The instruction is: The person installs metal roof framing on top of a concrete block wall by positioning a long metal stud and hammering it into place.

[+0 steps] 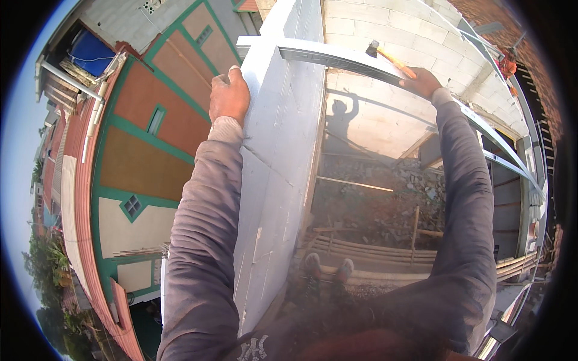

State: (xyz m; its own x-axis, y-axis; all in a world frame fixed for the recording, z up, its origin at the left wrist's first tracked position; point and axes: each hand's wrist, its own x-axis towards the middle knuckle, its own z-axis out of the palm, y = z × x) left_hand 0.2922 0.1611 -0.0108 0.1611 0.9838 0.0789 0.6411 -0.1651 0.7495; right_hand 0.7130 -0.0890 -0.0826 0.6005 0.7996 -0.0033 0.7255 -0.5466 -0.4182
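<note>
A long silver metal channel [343, 60] lies across the grey plastered wall [271, 156], its left end jutting past the outer edge. My left hand [230, 96] is closed at that outer edge, just below the channel's end; whatever its fingers grip is hidden. In my right hand [421, 83] is a hammer [392, 60] with a dark head and an orange-yellow handle. The hammer lies along the channel's upper side, its head pointing left and away from me. My right hand also rests against the channel, and its fingertips are partly hidden.
Beneath me, bamboo poles [367, 274] form a scaffold, with my feet [328, 268] on it. Rubble [385, 201] covers the ground below. A pale block wall [385, 27] stands ahead. Further metal channels [512, 162] cross at right. A green-framed house front [144, 114] is at left.
</note>
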